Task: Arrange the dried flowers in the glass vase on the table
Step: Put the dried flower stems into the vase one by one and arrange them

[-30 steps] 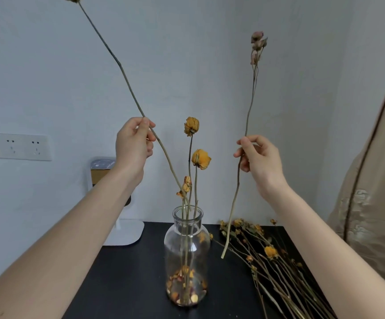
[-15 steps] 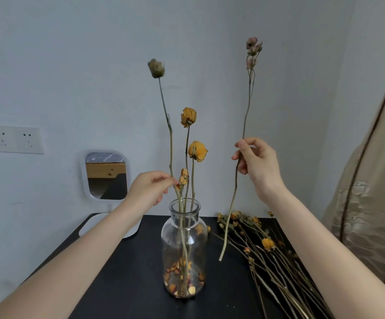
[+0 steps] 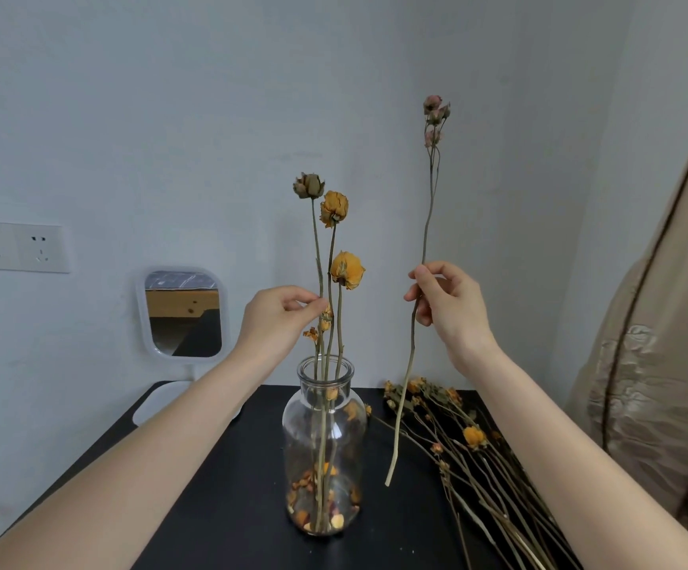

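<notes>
The left hand (image 3: 276, 318) pinched the stem of a grey-brown dried flower (image 3: 309, 185) between thumb and fingertips, just above the mouth of the glass vase (image 3: 350, 446). The vase stood below and between the two hands on the black table (image 3: 231, 487). That stem ran down into the vase beside two yellow flowers (image 3: 346, 270), and loose petals (image 3: 336, 518) lay at the bottom. The right hand (image 3: 449, 306) pinched a long pink-budded stem (image 3: 427, 224) near its middle and held it upright, its lower end apart from the vase. Below the right hand, a pile of dried flowers (image 3: 474, 446) lay on the table. Beyond the left hand a white-framed mirror (image 3: 183, 312) stood by the pale wall (image 3: 169, 117), with a double wall socket (image 3: 15, 246) farther left. Beige fabric (image 3: 663, 364) hung right of the right forearm.
</notes>
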Action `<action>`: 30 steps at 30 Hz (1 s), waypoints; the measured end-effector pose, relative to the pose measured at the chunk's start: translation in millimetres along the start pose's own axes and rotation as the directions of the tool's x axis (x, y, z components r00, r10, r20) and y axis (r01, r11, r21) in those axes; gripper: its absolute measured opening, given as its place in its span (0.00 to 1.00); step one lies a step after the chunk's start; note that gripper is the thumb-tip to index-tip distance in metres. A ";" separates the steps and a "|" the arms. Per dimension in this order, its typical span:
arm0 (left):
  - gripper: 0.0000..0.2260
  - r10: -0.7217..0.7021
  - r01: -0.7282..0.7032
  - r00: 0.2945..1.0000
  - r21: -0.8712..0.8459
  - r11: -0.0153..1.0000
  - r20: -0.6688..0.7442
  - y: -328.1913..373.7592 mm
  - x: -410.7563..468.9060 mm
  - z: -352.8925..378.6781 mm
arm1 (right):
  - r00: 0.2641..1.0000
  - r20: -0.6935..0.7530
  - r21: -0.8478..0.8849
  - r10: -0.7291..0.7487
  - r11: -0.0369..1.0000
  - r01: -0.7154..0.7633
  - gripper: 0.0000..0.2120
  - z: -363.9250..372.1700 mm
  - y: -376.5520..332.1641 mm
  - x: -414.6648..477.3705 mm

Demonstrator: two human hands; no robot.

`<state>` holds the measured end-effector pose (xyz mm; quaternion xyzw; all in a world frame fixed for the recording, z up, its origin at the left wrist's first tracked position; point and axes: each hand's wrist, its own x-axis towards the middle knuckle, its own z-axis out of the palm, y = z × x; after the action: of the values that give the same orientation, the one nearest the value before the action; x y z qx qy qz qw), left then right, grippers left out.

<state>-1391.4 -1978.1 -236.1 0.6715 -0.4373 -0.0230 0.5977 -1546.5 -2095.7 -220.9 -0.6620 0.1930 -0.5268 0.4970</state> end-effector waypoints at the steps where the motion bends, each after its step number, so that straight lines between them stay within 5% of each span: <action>1: 0.05 -0.005 0.005 1.000 -0.012 1.000 -0.005 0.6 1.2 1.5 | 1.000 0.000 0.001 0.001 1.000 -0.001 0.09 -0.3 0.4 -0.1; 14: 0.07 -0.039 0.041 0.999 0.046 0.998 -0.038 -12.4 -1.8 -1.3 | 1.000 -0.020 -0.006 0.009 1.000 -0.009 0.08 -3.0 5.1 -2.7; 17: 0.13 -0.076 0.073 0.996 -0.065 0.995 -0.053 -25.7 -10.1 -7.0 | 0.999 -0.050 0.032 -0.012 0.999 0.013 0.08 -3.2 0.3 -0.9; 21: 0.36 -0.204 0.282 0.940 -0.283 0.917 0.275 -58.0 -30.0 -17.3 | 0.992 -0.113 0.132 -0.062 0.988 0.077 0.09 -6.6 -13.1 4.9; 24: 0.38 -0.182 0.321 0.793 -0.145 0.936 0.582 -74.3 -40.5 -15.8 | 0.981 -0.161 0.170 -0.110 0.976 0.138 0.09 -6.3 -23.2 11.0; 26: 0.32 -0.186 0.287 0.747 -0.057 0.956 0.638 -76.9 -41.9 -8.1 | 0.972 -0.183 0.186 -0.146 0.966 0.180 0.10 -4.7 -27.3 14.7; 30: 0.28 -0.241 0.315 0.789 -0.034 0.949 0.565 -74.9 -38.6 5.0 | 0.957 -0.228 0.186 -0.178 0.957 0.222 0.11 0.1 -29.4 19.7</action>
<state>-1376.0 -1965.6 -318.2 0.6536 -0.4853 -0.3318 0.4767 -1546.9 -2098.4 -185.7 -0.5631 0.1194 -0.6585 0.4847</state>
